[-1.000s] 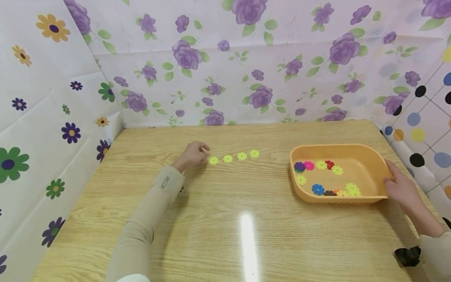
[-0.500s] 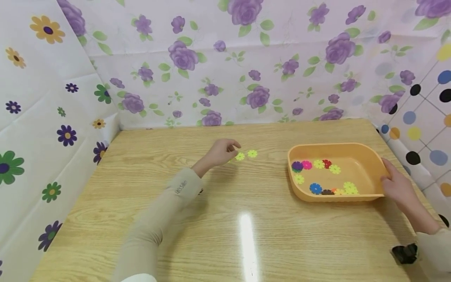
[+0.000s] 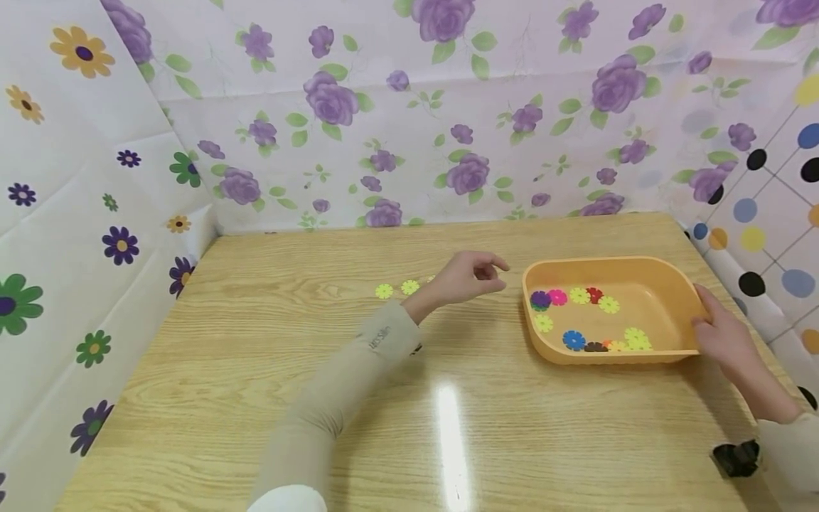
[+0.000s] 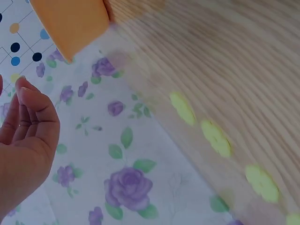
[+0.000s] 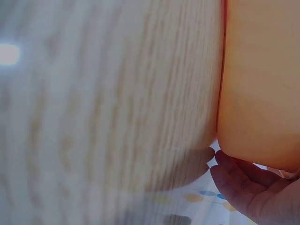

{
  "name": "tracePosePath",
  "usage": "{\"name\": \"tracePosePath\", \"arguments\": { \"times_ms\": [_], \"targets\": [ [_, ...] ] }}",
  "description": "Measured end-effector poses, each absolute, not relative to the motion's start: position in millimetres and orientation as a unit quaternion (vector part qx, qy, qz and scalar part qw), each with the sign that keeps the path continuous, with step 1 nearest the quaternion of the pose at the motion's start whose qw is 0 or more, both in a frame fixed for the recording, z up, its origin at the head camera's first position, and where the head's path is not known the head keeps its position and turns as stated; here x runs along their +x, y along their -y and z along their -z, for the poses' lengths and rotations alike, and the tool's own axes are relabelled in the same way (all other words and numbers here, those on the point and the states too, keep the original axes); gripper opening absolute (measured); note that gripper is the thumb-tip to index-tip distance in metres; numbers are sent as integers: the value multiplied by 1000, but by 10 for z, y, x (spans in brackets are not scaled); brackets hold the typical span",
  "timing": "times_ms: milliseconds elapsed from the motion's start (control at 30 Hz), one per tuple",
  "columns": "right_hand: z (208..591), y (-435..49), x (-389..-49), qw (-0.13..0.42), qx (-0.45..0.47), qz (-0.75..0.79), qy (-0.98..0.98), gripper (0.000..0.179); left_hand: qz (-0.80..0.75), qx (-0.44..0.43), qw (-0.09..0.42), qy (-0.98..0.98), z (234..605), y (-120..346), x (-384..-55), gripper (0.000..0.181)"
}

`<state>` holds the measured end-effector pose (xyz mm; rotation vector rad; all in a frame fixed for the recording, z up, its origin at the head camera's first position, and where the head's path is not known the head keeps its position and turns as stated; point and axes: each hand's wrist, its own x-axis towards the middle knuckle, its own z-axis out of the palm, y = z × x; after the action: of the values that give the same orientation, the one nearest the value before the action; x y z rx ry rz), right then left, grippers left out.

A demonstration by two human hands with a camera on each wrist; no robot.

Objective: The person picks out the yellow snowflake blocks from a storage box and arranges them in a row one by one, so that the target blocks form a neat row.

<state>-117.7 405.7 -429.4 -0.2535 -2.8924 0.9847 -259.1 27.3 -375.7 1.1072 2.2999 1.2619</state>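
Observation:
My left hand (image 3: 462,278) hovers above the table between a row of yellow-green plastic snowflake discs (image 3: 409,287) and an orange plastic basin (image 3: 665,313). Its fingers are loosely bent, with a gap to the thumb, and I see nothing held. My forearm and hand cover part of the row in the head view; several discs (image 4: 216,138) show in the left wrist view. At the basin's right end, my right hand (image 3: 726,338) grips the rim, with the thumb on top; the right wrist view shows fingers (image 5: 234,185) under the basin wall.
Inside the basin lie several discs, among them a blue one (image 3: 574,340), a pink one (image 3: 557,297) and a dark red one (image 3: 594,295). A floral sheet (image 3: 409,163) hangs behind the wooden table (image 3: 224,370). A black object (image 3: 736,459) sits by the right sleeve.
My left hand has travelled right along the row, from its left end to near the basin, uncovering the left discs. The discs stay in place, and the right hand keeps hold of the basin.

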Motion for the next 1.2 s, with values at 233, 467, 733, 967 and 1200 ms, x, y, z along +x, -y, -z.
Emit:
{"name": "tracePosePath", "arguments": {
  "times_ms": [233, 467, 733, 967, 1200],
  "targets": [
    [4289, -4069, -1174, 37, -84, -322, 942, 54, -460, 405, 182, -769, 3803, -734, -2591, 30],
    [4289, -4058, -1170, 40, -82, -326, 941, 54, -444, 406, 247, -760, 3828, -1101, -2572, 31],
    [4258, -4073, -1169, 37, -83, -323, 942, 54, -371, 353, 347, -786, 3841, -1407, -2505, 27],
    [4272, -4064, -1180, 38, -82, -327, 941, 54, -319, 299, 374, -818, 3874, -1547, -2444, 21],
    [4313, -4074, -1182, 35, -87, -332, 938, 54, -364, 276, 369, -809, 3952, -1613, -2440, 19]
  ]
}}
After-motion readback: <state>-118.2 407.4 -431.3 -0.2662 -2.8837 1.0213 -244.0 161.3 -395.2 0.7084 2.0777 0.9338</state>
